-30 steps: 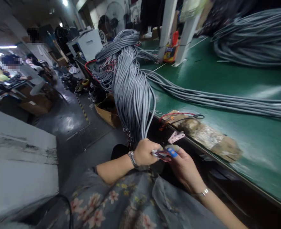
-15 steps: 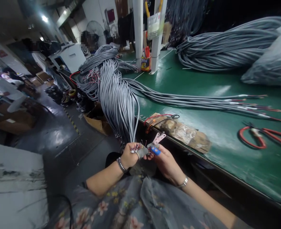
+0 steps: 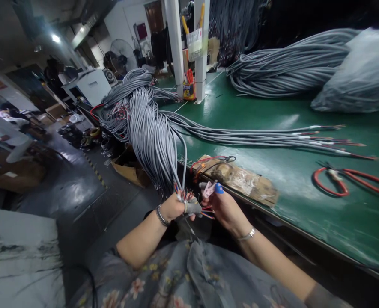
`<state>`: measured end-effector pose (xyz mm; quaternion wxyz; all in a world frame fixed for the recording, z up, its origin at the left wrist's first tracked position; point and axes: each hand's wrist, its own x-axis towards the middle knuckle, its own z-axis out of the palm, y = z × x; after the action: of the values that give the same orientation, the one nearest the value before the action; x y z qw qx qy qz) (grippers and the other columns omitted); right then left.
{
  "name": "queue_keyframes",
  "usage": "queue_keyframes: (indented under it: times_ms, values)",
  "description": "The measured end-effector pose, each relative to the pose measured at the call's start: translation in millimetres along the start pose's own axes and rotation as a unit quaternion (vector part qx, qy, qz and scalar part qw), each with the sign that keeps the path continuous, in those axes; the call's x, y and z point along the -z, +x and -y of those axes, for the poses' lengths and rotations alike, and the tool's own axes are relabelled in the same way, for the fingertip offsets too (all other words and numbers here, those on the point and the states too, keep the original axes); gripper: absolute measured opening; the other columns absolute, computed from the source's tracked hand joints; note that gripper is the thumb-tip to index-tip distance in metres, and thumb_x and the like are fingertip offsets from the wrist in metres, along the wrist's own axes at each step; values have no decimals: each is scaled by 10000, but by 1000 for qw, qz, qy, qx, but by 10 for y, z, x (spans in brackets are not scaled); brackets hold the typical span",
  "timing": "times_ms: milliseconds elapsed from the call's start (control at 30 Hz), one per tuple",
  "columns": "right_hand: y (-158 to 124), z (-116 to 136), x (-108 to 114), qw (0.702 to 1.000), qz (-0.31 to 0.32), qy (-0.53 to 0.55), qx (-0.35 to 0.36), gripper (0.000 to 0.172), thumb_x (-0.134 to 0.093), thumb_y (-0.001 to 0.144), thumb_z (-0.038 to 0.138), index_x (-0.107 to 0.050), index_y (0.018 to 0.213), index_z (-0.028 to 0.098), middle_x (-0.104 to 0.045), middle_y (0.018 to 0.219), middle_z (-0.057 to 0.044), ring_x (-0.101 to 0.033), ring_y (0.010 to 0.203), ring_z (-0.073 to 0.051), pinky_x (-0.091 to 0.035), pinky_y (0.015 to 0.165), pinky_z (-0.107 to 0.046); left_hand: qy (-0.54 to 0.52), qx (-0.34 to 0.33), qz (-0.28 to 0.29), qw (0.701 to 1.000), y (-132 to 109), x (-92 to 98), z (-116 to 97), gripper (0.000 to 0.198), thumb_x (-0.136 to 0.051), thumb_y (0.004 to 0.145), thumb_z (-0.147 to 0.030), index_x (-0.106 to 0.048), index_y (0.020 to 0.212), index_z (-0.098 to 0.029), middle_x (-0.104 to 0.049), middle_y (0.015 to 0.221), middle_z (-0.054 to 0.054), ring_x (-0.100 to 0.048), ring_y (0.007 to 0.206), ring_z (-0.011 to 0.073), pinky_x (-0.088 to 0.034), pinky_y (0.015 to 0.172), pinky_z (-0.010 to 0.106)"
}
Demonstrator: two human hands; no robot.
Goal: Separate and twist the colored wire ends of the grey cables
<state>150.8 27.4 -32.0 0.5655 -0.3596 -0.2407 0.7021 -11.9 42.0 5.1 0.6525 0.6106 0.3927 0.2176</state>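
Observation:
My left hand (image 3: 174,206), with a grey cover on its thumb, is closed around the stripped end of a grey cable. Thin red, blue and orange wires (image 3: 207,212) stick out from it to the right, and more coloured wire ends (image 3: 186,196) show above the fist. In my right hand (image 3: 225,209), a small pink two-armed tool (image 3: 209,189) is pinched beneath the thumb, which wears a blue cover (image 3: 219,188). The tool is just above the wire tips; its working end is hidden. A large bundle of grey cables (image 3: 155,132) hangs over the table edge beyond my hands.
On the green table (image 3: 240,113) lie a taped cardboard strip (image 3: 247,182), red-handled pliers (image 3: 332,182), several cables with stripped ends (image 3: 266,137), a cable coil (image 3: 292,64) and a plastic bag (image 3: 359,72). An open carton (image 3: 129,171) stands on the floor. People work at far left.
My right hand has drawn slightly apart from my left, and the pink tool has turned, its arms less spread. Coloured wires now show between the hands. The whole view has shifted a little.

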Motion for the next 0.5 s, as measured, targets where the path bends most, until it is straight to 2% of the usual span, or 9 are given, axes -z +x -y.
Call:
queue_keyframes:
  times_ms: [167,400,500]
  values:
    - [26,-38,0,999,-27,44,3,481,-826,513,639,-724,727,221,-664,685,-6,-559,590,-151,-497,552,-281,-2,29,4,1000,67,25,-7,411,-764,573,-490,-597,464,-131,-498,391,-4,-374,368,66,-271,418,227]
    - [28,-39,-13,997,-48,57,4,429,-837,577,560,-750,798,203,-656,650,10,-547,568,-130,-490,557,-258,-34,39,20,998,152,-53,-79,300,-754,532,-366,-579,439,-142,-521,399,-7,-432,373,76,-309,421,220]
    - [19,-46,-24,997,-49,57,6,443,-825,580,583,-739,784,200,-663,662,2,-570,599,-142,-502,574,-262,-27,36,22,999,167,-65,-84,303,-758,529,-363,-574,428,-144,-502,377,-14,-407,354,70,-295,407,220]
